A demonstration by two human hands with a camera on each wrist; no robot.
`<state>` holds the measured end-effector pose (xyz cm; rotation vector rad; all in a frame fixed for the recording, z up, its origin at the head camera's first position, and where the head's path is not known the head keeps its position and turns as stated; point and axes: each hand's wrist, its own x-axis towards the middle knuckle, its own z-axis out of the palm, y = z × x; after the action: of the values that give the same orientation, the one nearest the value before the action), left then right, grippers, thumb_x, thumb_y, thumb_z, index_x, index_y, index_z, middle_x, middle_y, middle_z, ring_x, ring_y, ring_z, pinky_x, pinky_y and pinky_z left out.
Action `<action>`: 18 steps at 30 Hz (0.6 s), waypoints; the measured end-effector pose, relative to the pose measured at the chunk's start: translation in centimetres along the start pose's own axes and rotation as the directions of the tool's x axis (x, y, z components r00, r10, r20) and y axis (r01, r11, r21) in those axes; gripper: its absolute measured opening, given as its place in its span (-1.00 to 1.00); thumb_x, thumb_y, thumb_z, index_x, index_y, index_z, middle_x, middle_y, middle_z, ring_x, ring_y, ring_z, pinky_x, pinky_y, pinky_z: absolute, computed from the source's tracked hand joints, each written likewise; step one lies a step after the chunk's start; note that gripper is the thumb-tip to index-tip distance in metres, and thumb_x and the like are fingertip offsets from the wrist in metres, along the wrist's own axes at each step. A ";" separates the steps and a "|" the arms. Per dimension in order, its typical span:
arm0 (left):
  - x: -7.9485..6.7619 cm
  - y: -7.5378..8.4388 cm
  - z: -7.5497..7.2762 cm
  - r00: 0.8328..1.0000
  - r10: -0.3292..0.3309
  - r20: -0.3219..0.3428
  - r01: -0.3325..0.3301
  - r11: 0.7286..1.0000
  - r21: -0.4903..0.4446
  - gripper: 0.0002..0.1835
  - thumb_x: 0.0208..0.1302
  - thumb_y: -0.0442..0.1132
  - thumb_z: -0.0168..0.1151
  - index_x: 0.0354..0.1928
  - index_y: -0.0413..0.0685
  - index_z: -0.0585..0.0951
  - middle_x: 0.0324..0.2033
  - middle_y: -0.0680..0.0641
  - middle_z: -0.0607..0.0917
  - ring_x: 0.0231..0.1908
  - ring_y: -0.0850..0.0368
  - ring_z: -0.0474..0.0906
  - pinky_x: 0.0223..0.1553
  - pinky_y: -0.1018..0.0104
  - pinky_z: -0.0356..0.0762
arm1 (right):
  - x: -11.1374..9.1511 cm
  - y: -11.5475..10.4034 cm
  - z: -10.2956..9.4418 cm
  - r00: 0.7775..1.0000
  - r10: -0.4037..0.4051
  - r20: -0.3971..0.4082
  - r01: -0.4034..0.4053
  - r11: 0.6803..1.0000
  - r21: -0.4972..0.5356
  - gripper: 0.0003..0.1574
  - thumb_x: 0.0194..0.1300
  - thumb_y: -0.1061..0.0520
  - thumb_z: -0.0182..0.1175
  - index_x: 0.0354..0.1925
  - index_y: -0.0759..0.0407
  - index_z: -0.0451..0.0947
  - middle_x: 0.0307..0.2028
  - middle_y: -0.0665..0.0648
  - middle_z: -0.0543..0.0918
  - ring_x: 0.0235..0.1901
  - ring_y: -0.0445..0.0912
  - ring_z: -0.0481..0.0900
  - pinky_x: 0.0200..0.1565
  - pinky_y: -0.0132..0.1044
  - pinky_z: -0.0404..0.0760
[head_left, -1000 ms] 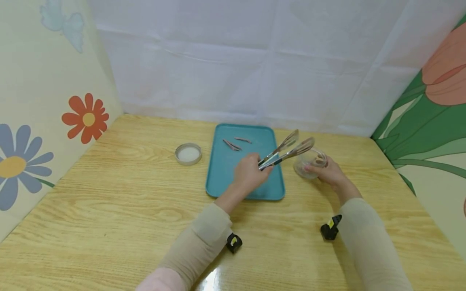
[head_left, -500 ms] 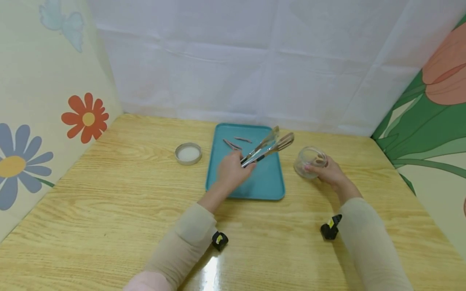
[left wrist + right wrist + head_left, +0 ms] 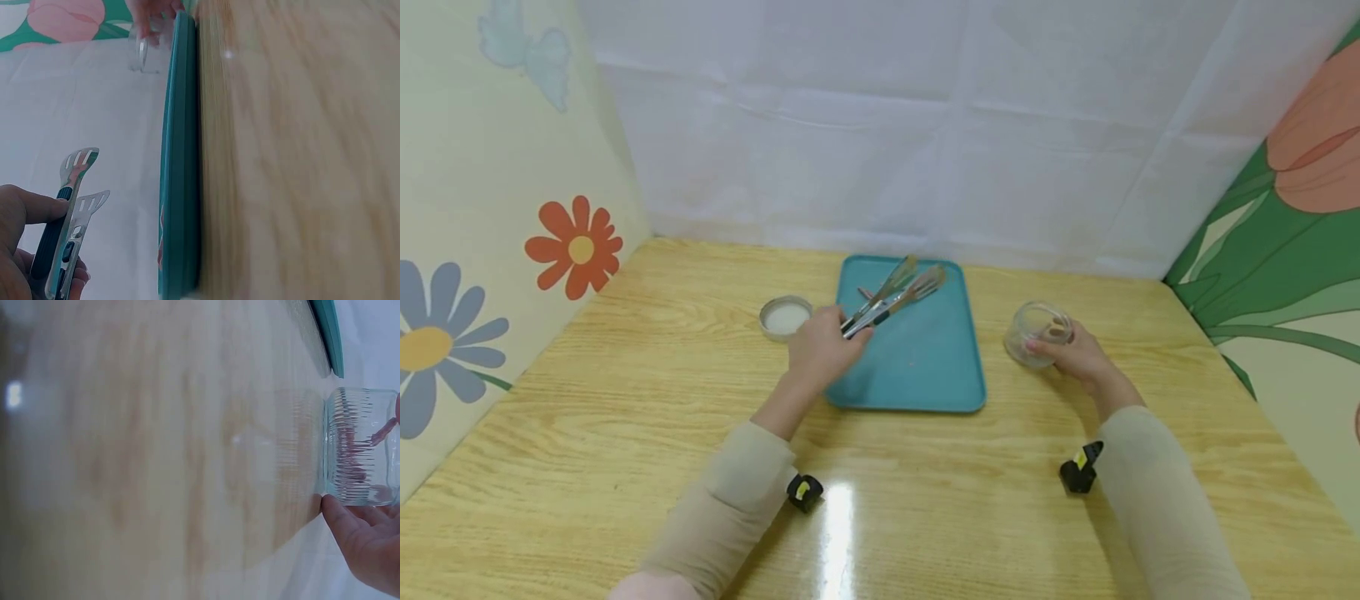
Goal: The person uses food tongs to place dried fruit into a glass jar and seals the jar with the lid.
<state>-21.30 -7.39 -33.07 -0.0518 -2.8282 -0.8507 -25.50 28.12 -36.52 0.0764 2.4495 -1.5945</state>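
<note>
My left hand (image 3: 823,350) grips metal tongs (image 3: 887,304) with dark handle grips, above the left part of a teal tray (image 3: 917,379). In the left wrist view the slotted tips of the tongs (image 3: 76,206) stand apart with nothing between them. Thin reddish-brown strips (image 3: 864,293) lie on the tray, mostly hidden behind the tongs. To the right of the tray, my right hand (image 3: 1086,358) holds a clear ribbed glass jar (image 3: 1024,337) by its side; it stands on the table. Similar strips (image 3: 353,456) show inside the jar in the right wrist view.
A round, shallow lid (image 3: 785,318) with a metallic rim lies left of the tray, close to my left hand. Behind the wooden table (image 3: 962,500) hangs a white cloth (image 3: 850,150). Flower-painted panels (image 3: 512,208) flank both sides.
My left hand has moved left across the tray with the tongs, from near the jar to the tray's left edge. The right hand and jar have stayed in place.
</note>
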 end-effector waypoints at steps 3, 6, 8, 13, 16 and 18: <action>0.0 -0.7 -0.7 1.000 -0.010 -0.002 0.010 1.000 0.016 -0.62 0.05 0.08 0.13 -0.49 -0.13 0.42 -0.60 -0.05 0.44 -0.62 0.07 0.34 -0.66 0.26 0.26 | 0.0 0.0 -0.1 1.000 0.002 -0.001 -0.002 1.000 0.002 0.22 -0.06 -0.15 0.26 0.30 0.24 -0.25 0.17 0.35 0.10 0.10 0.16 0.14 0.04 0.01 0.17; 0.2 -1.4 -1.1 0.999 -0.037 -0.004 0.037 0.999 0.029 -0.61 0.04 0.08 0.13 -0.49 -0.14 0.42 -0.61 -0.06 0.45 -0.61 0.06 0.35 -0.65 0.24 0.26 | -0.1 0.0 -0.1 1.000 0.004 0.001 -0.004 1.000 0.005 0.22 -0.06 -0.15 0.26 0.30 0.23 -0.27 0.18 0.35 0.09 0.11 0.17 0.13 0.04 0.00 0.17; 0.2 -1.9 -1.4 0.998 -0.061 -0.006 0.061 0.997 0.041 -0.61 0.03 0.09 0.13 -0.50 -0.13 0.41 -0.62 -0.06 0.45 -0.61 0.05 0.36 -0.66 0.23 0.25 | 0.0 0.0 -0.1 1.000 0.003 0.003 -0.003 1.000 0.003 0.22 -0.05 -0.15 0.26 0.30 0.23 -0.27 0.18 0.35 0.08 0.11 0.17 0.13 0.04 0.00 0.16; 0.2 -2.7 -1.8 0.995 -0.101 -0.008 0.101 0.993 0.060 -0.63 0.01 0.10 0.12 -0.56 -0.08 0.39 -0.66 -0.04 0.44 -0.63 0.05 0.35 -0.70 0.21 0.24 | 0.0 0.0 -0.1 1.000 0.003 0.002 -0.003 1.000 -0.004 0.21 -0.05 -0.15 0.26 0.30 0.22 -0.25 0.17 0.34 0.11 0.11 0.16 0.13 0.04 0.01 0.17; 0.1 -3.0 -2.0 0.994 -0.109 -0.005 0.109 0.992 0.065 -0.62 0.01 0.10 0.12 -0.58 -0.07 0.39 -0.65 -0.04 0.42 -0.63 0.06 0.34 -0.69 0.21 0.24 | 0.0 0.0 0.0 1.000 0.000 0.001 0.000 1.000 -0.003 0.19 -0.05 -0.15 0.26 0.30 0.21 -0.22 0.15 0.33 0.14 0.10 0.14 0.15 0.03 0.00 0.18; 0.1 -3.3 -2.0 0.993 -0.116 -0.003 0.116 0.991 0.067 -0.61 0.01 0.11 0.11 -0.60 -0.07 0.39 -0.66 -0.03 0.41 -0.64 0.07 0.33 -0.69 0.21 0.25 | 0.0 -0.1 0.0 1.000 -0.003 0.004 0.003 1.000 -0.004 0.18 -0.05 -0.15 0.26 0.30 0.21 -0.21 0.14 0.32 0.15 0.09 0.14 0.16 0.03 0.00 0.18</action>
<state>-21.33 -11.22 -33.15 0.1224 -2.8816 -0.7771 -25.47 28.12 -36.43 0.0686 2.4516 -1.5892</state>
